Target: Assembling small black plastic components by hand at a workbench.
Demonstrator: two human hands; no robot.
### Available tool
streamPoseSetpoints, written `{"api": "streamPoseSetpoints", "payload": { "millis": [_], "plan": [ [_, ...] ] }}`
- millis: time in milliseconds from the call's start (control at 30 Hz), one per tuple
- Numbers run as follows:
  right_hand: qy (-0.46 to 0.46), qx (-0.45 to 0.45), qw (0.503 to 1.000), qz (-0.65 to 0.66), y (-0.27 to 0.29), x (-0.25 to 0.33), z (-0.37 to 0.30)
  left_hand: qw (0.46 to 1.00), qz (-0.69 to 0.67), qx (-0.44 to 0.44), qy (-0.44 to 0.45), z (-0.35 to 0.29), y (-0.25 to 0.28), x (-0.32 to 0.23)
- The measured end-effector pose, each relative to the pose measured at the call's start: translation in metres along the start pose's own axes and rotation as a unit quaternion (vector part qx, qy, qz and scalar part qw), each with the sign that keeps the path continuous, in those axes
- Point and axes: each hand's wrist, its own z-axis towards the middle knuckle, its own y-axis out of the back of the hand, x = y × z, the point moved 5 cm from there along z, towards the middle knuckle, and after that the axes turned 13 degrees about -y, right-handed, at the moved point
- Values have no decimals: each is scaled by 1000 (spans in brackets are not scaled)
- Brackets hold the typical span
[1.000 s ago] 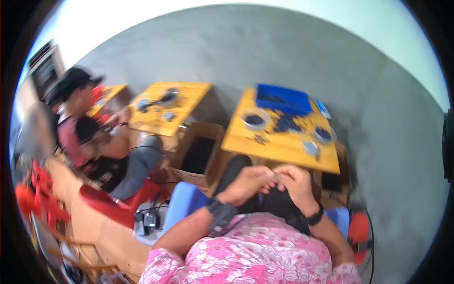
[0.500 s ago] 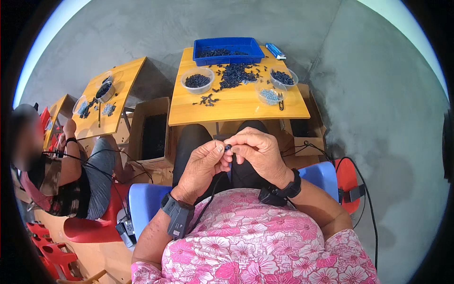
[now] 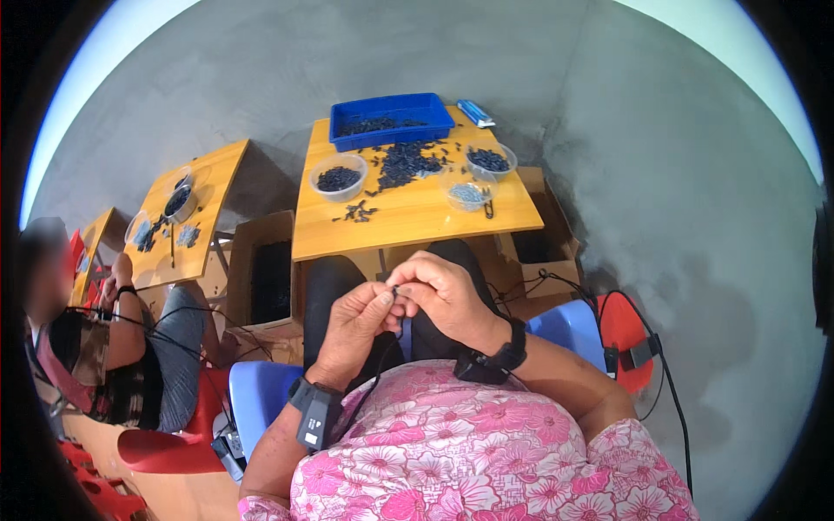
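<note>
Above my lap, close in front of the table edge, both hands meet at a small dark piece (image 3: 395, 293), whose exact kind is too small to make out. My left hand (image 3: 354, 328) pinches it between thumb and fingers. From the other side, the fingertips of my right hand (image 3: 447, 302) close on it too. On the yellow table (image 3: 408, 227) lie a heap of small dark plastic parts (image 3: 404, 165) and a smaller cluster of parts (image 3: 356, 212) nearer me. Black snips (image 3: 488, 208) lie beside a clear tub of pale blue bits (image 3: 469, 196).
A blue tray (image 3: 382, 137) of dark parts stands at the back, beside a blue-and-white packet (image 3: 475, 113). Tubs of dark parts flank the heap. Cardboard boxes (image 3: 294, 328) sit below; cables hang both sides. At left, another person sits by a second table (image 3: 217, 178).
The view has shifted, so the table appears lower and further left. My hands stay together on the small dark piece, which is now more covered by my fingers.
</note>
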Motion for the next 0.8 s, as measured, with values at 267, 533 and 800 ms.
{"api": "streamPoseSetpoints", "payload": {
  "millis": [267, 533, 800],
  "plan": [
    [47, 6, 995, -87, 2, 10, -1, 1000, 29, 6, -11, 1, 5, 3],
    [32, 15, 995, -93, 4, 8, 3, 999, 19, -5, 32, 8, 11, 4],
    [-61, 3, 998, 24, 14, -27, 25, 995, 42, 41, 86, 50, 30, 8]
  ]
}}
